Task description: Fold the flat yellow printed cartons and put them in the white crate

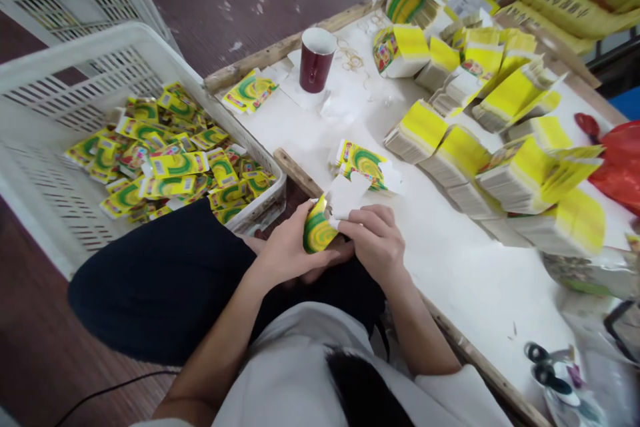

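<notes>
Over my lap I hold a small yellow and green printed carton [319, 227], its white end flaps standing up at the top. My left hand [284, 247] is wrapped round the carton's left side and bottom. The fingers of my right hand [376, 237] are bent and pinch the white flap at the carton's upper right. Just beyond my hands, on the white tabletop [450, 267], lie flat printed cartons [364, 161]. The inside of the held carton is hidden from me.
At left stands a white plastic basket [45, 90] with many yellow cartons [173, 163]. A maroon mug [316, 61] is on the table near loose rubber bands [350, 57]. Stacks of flat yellow cartons [460, 153] fill the right. Scissors [547, 370] lie at lower right. A wooden rim [297, 173] edges the table.
</notes>
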The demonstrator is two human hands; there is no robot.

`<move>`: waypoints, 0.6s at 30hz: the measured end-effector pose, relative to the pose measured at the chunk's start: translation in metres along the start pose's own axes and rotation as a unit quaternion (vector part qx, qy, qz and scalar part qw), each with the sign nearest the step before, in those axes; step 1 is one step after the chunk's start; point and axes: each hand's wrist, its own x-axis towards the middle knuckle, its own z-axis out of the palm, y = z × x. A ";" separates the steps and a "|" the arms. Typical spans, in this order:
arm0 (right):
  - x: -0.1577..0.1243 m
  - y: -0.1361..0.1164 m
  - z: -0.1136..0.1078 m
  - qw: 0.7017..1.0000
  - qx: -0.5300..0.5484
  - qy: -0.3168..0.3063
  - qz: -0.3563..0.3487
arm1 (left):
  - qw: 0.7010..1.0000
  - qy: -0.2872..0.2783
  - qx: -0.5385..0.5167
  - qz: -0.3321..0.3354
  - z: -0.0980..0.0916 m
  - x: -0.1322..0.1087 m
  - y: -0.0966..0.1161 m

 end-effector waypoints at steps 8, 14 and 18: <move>-0.012 -0.031 0.047 0.967 0.128 0.162 0.148 | 0.994 0.099 0.034 -0.036 0.010 0.005 -0.016; 0.000 -0.015 0.032 0.909 0.264 0.081 0.310 | 0.994 0.105 0.040 0.016 0.009 0.005 -0.019; 0.011 -0.009 0.026 0.834 0.360 0.030 0.418 | 0.991 0.094 -0.008 0.097 0.016 -0.001 -0.022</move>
